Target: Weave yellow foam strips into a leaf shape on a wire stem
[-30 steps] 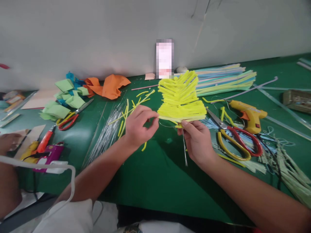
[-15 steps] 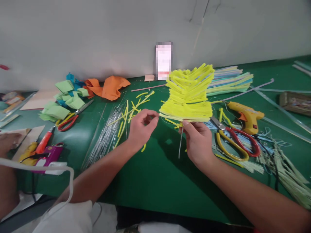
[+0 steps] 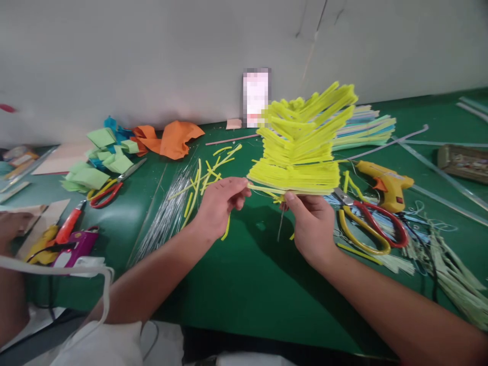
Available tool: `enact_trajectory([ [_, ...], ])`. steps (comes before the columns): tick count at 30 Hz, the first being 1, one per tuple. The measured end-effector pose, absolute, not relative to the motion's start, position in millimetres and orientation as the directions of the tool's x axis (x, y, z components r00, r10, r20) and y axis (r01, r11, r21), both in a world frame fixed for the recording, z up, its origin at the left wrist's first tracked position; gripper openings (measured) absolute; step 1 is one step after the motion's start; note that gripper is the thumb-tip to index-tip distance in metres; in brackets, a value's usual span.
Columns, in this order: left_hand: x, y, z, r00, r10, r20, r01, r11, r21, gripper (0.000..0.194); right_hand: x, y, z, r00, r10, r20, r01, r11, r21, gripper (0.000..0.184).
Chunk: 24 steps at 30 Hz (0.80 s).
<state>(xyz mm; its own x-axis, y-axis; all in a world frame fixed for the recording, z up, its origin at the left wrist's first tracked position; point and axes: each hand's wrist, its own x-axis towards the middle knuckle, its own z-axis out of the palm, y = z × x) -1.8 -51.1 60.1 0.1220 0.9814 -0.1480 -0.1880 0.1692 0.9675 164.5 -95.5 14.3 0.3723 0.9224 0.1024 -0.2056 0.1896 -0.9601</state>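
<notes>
Wall (image 3: 133, 61): grey; set across the upper part of the frame.
Table (image 3: 229, 290): green; spread across the middle and lower part of the frame.
Yellow fringed piece (image 3: 297, 147): held up right of centre, above the table; made up of fuzzy strands, angled in a V toward the top, nearly level at the bottom.
Right hand (image 3: 310, 218): narrowed, with thumb against fingers; pinching the bottom edge of the piece near its middle.
Left hand (image 3: 224, 203): narrowed, with fingertips together; gripping the left end of the lowest strand.
Wire bundle (image 3: 163, 213): silver; fanned out left of centre, beside the left forearm.
Striped stem bundle (image 3: 369, 127): multicoloured; lying at upper right, partly hidden behind the piece.
Large scissors (image 3: 366, 229): lying right of centre, near the right hand; fitted with one yellow and one red handle.
Glue gun (image 3: 389, 185): yellow; lying just above the scissors.
Yellow offcuts (image 3: 198, 188): scattered left of centre, near the left hand.
</notes>
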Motion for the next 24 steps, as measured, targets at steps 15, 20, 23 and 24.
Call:
enact_trajectory([
  [15, -3.1, -46.6, 58.5, 0.193, 0.977, -0.092, -0.099, 0.112, 0.989, 0.017, 165.2, -88.2, 4.3, 0.387, 0.922, 0.028, -0.262, 0.139, -0.955, 0.020],
  [20, -8.1, -47.9, 54.8, 0.058, 0.966, 0.252, 0.196, -0.259, 0.946, 0.014, 163.9, -91.6, 2.9, 0.352, 0.936, 0.015, -0.285, 0.122, -0.951, 0.020],
  [23, -8.2, -50.8, 54.2, 0.059, 0.824, 0.563, 0.381, -0.540, 0.751, 0.012, 163.8, -93.5, 2.4, 0.310, 0.951, -0.008, -0.283, 0.085, -0.955, 0.021],
  [24, -7.4, -51.6, 53.3, 0.061, 0.779, 0.624, 0.410, -0.590, 0.696, 0.012, 163.9, -93.8, 2.3, 0.296, 0.955, -0.013, -0.280, 0.074, -0.957, 0.022],
])
